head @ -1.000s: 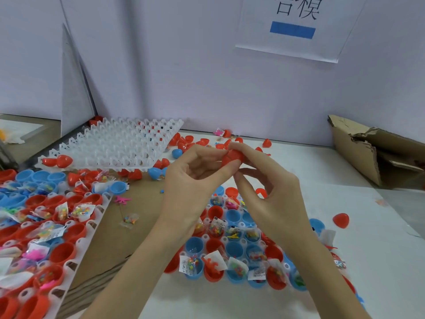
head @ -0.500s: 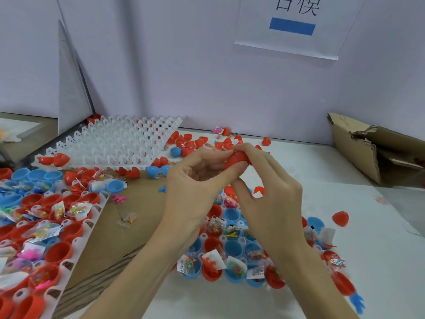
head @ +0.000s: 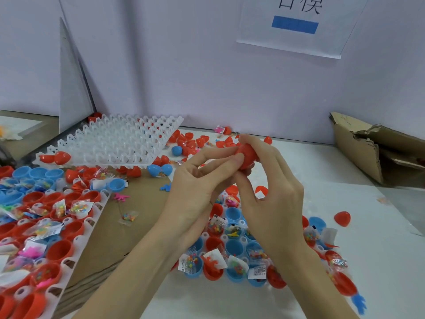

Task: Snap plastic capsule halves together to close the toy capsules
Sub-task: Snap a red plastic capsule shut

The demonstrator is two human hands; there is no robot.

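Both hands hold one red capsule (head: 247,155) above the table. My left hand (head: 197,189) pinches its left side with thumb and fingertips. My right hand (head: 271,194) wraps it from the right, fingers curled over the top. Below the hands lies a white tray (head: 242,223) of open red and blue capsule halves with small bagged toys inside. The seam between the capsule's halves is hidden by my fingers.
A second filled tray (head: 76,240) sits at the left on cardboard (head: 138,215). An empty white grid tray (head: 110,143) lies behind it. Loose red halves (head: 195,141) are scattered near the wall, another red half (head: 342,218) lies at right. A torn cardboard box (head: 372,150) stands at far right.
Both hands, holding the red capsule, have drifted slightly right and away from me. My right fingers now curl further over the capsule's top.
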